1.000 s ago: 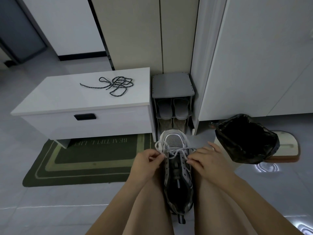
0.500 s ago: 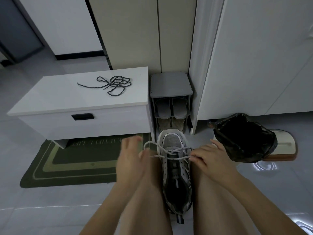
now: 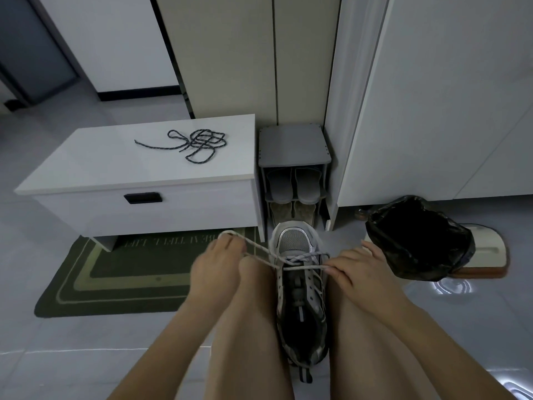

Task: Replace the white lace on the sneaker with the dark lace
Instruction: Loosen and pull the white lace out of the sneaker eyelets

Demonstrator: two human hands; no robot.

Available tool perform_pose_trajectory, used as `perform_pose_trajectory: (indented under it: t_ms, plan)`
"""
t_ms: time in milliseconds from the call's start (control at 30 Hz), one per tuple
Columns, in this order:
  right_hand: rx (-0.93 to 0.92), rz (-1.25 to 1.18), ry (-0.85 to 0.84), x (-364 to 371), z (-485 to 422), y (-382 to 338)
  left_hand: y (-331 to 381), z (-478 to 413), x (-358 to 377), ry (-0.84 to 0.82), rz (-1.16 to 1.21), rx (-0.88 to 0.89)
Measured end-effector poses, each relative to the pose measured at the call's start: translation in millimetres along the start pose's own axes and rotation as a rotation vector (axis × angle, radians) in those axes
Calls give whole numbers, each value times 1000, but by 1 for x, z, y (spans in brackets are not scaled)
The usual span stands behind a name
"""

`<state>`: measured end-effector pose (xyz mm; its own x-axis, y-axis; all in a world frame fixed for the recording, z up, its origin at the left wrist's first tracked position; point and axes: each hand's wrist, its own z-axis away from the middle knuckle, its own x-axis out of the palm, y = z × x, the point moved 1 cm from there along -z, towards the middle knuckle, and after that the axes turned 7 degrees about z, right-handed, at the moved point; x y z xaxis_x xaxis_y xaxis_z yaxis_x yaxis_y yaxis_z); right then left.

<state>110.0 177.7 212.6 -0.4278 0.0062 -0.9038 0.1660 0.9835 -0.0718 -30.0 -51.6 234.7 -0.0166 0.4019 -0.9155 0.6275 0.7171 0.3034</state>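
Note:
A grey and black sneaker sits between my knees, toe pointing away from me. Its white lace crosses the eyelets near the toe, and two strands stretch out to the left. My left hand pinches those strands, pulled out left of the shoe above the mat. My right hand rests against the sneaker's right side and pinches the lace there. The dark lace lies coiled on top of the white bench, well beyond both hands.
A green doormat lies under the bench's front. A small grey shoe rack with slippers stands beyond the sneaker's toe. A bin with a black bag stands to the right, with white cabinet doors behind it.
My left hand has moved from the sneaker's eyelets out to the left, drawing white lace out with it. My right hand has stayed at the shoe's right side.

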Motion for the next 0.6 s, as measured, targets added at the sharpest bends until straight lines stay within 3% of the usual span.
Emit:
perform_pose_trajectory:
  t_ms: [133, 367, 600]
  plan:
    - [26, -2, 2, 0, -1, 0, -14, 3, -4, -23, 16, -111]
    - [2, -10, -33, 1, 1, -4, 50, 20, 14, -45, 100, 213]
    - [25, -25, -11, -4, 3, -3, 21, 12, 8, 21, 75, 107]
